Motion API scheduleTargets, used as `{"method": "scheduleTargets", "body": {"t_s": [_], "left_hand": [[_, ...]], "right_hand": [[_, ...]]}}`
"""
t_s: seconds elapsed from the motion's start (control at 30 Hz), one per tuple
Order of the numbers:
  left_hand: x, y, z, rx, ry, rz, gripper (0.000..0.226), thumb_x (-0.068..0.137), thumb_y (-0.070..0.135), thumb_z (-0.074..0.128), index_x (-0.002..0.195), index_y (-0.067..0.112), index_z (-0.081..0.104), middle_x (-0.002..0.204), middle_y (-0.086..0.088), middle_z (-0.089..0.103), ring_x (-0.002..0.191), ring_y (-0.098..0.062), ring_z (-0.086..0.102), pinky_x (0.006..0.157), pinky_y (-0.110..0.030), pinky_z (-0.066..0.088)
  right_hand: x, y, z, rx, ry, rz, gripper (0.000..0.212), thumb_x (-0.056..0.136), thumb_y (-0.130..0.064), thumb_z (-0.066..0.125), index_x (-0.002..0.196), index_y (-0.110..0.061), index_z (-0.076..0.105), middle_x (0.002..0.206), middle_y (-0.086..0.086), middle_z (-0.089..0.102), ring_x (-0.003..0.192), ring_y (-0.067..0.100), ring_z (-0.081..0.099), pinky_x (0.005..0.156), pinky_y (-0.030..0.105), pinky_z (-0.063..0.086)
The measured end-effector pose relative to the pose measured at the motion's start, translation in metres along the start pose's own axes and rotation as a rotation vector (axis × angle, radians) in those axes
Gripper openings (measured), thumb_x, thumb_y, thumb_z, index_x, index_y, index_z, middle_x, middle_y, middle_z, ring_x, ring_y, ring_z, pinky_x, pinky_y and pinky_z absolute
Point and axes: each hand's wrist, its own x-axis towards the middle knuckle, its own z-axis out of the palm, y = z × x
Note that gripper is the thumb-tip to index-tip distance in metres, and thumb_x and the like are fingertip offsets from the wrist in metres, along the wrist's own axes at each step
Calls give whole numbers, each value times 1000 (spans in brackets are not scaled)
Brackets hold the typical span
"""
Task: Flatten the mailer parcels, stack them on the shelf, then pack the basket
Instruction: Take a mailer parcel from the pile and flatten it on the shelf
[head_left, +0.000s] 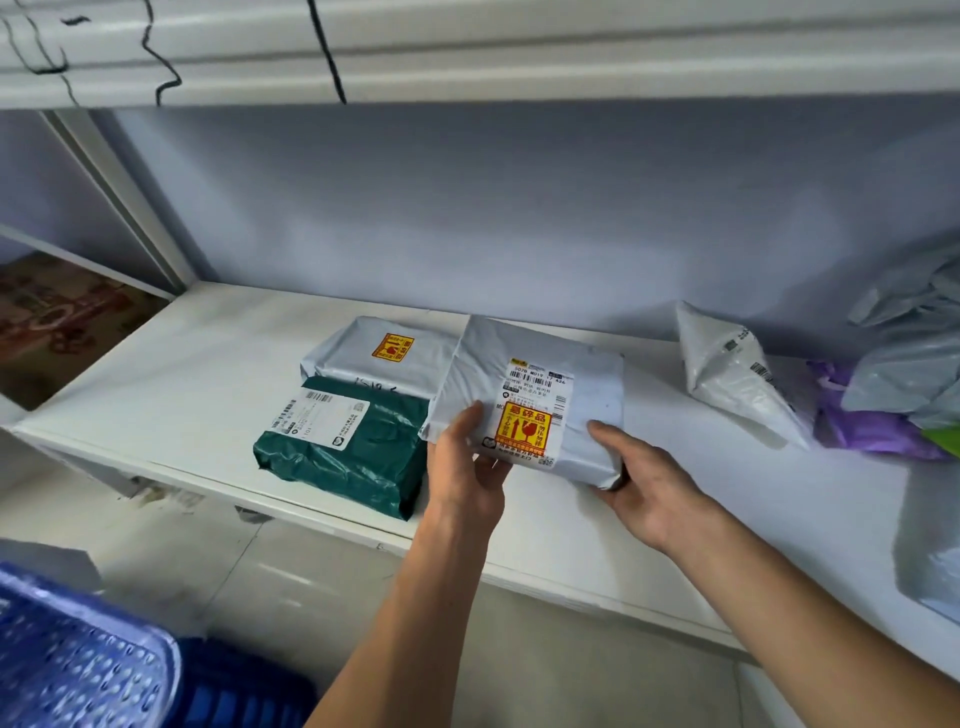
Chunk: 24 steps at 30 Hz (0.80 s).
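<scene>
Both my hands hold a flat grey mailer parcel (540, 374) with a white label and a yellow fragile sticker, just over the white shelf (171, 384). My left hand (470, 467) grips its near left corner, thumb on top. My right hand (639, 483) grips its near right corner. To its left on the shelf lie a dark green mailer (353, 452) with a white label and, behind that, another grey mailer (379, 356) with a yellow sticker. The blue plastic basket (78, 660) sits at the bottom left, below the shelf.
A puffy white mailer (732, 374) stands at the right of the shelf, beside a purple bag (862, 421) and a pile of grey bags (914, 332). Another grey bag (930, 540) lies at the far right edge. An upper shelf (467, 57) overhangs. A cardboard box (57, 322) sits in the left bay.
</scene>
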Motion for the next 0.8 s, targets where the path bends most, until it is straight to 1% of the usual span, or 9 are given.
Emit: {"method": "scheduleTargets", "body": {"t_s": [0.13, 0.2, 0.33, 0.4, 0.47, 0.57, 0.67, 0.73, 0.8], "left_hand": [[14, 23, -7, 26, 8, 33, 23, 83, 9, 69, 104, 4, 62, 98, -16, 67, 89, -28, 66, 98, -44, 51], [18, 37, -8, 25, 16, 63, 21, 82, 8, 70, 101, 5, 63, 102, -16, 68, 93, -29, 65, 100, -44, 50], [37, 69, -26, -8, 98, 145, 43, 83, 17, 72, 122, 7, 57, 112, -15, 67, 88, -26, 66, 79, -36, 56], [51, 84, -39, 46, 169, 222, 56, 83, 17, 74, 131, 8, 47, 116, -17, 64, 90, -25, 66, 78, -35, 57], [61, 100, -51, 140, 231, 308, 61, 84, 15, 73, 134, 16, 38, 111, -16, 61, 95, -28, 66, 88, -39, 56], [75, 123, -66, 333, 300, 400, 51, 82, 19, 71, 128, 21, 48, 109, -16, 64, 94, -29, 66, 88, -40, 56], [87, 143, -70, 484, 382, 452, 37, 83, 21, 66, 120, 16, 57, 106, -13, 66, 85, -27, 64, 68, -32, 57], [95, 155, -73, 695, 458, 541, 37, 84, 26, 63, 120, 17, 61, 107, -9, 67, 89, -27, 63, 75, -34, 56], [97, 164, -74, 901, 486, 627, 35, 87, 31, 61, 118, 17, 64, 104, -6, 67, 93, -29, 62, 82, -35, 53]], "right_hand": [[9, 3, 14, -49, -10, -10, 10, 89, -13, 63, 97, -8, 64, 85, 9, 69, 78, 22, 63, 76, 34, 50], [13, 3, 22, -105, -6, -28, 9, 89, -11, 63, 96, -7, 65, 85, 9, 69, 78, 22, 63, 74, 33, 50], [27, 10, 48, -177, -61, -56, 9, 88, -8, 65, 96, -5, 68, 94, 13, 70, 80, 22, 64, 71, 31, 53], [34, 13, 67, -210, -107, -94, 7, 88, -7, 65, 94, -7, 68, 98, 14, 70, 79, 21, 65, 68, 29, 53], [43, 17, 88, -229, -148, -139, 17, 89, -5, 65, 100, -18, 63, 105, 11, 70, 86, 22, 65, 74, 32, 53], [53, 22, 117, -258, -198, -190, 40, 91, -3, 62, 110, -37, 52, 109, 0, 69, 99, 23, 66, 79, 35, 55], [69, 33, 139, -377, -166, -253, 40, 91, -5, 62, 120, -32, 59, 107, -2, 69, 101, 23, 67, 84, 37, 56], [78, 39, 150, -493, -84, -302, 38, 89, -11, 65, 124, -26, 60, 97, -6, 67, 99, 24, 67, 91, 45, 55], [85, 44, 158, -622, -5, -370, 33, 87, -22, 66, 120, -26, 63, 101, -4, 68, 97, 25, 67, 90, 47, 55]]}}
